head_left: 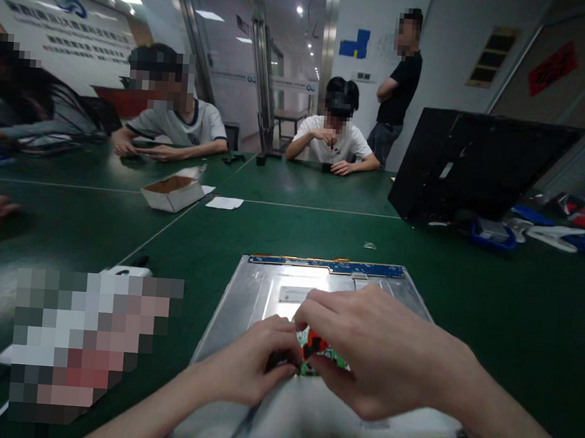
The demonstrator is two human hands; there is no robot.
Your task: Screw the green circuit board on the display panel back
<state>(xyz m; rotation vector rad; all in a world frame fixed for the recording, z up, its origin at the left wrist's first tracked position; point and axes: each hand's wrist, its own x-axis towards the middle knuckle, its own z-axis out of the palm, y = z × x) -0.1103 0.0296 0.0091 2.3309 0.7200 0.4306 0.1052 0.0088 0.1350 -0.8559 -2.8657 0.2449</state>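
A flat silver display panel (pixel 225 328) lies back side up in front of me, with a narrow blue circuit strip (pixel 294 263) along its far edge. On its middle sits a small green circuit board (pixel 339 360), mostly covered by my hands. My right hand (pixel 364 344) is closed around a red-and-black tool handle (pixel 315 341) above the board; the tool's tip is hidden. My left hand (pixel 257 360) has its fingers pinched at the board's left edge, and what they hold is hidden. Thin dark cables (pixel 244 426) run from beneath the left hand toward me.
A large black monitor casing (pixel 466 168) stands at the right, beside blue-and-white gloves (pixel 546 235). An open white box (pixel 174 194) and a paper (pixel 224 203) lie further off. Several people sit around the green table (pixel 322 228); a person (pixel 399 86) stands behind.
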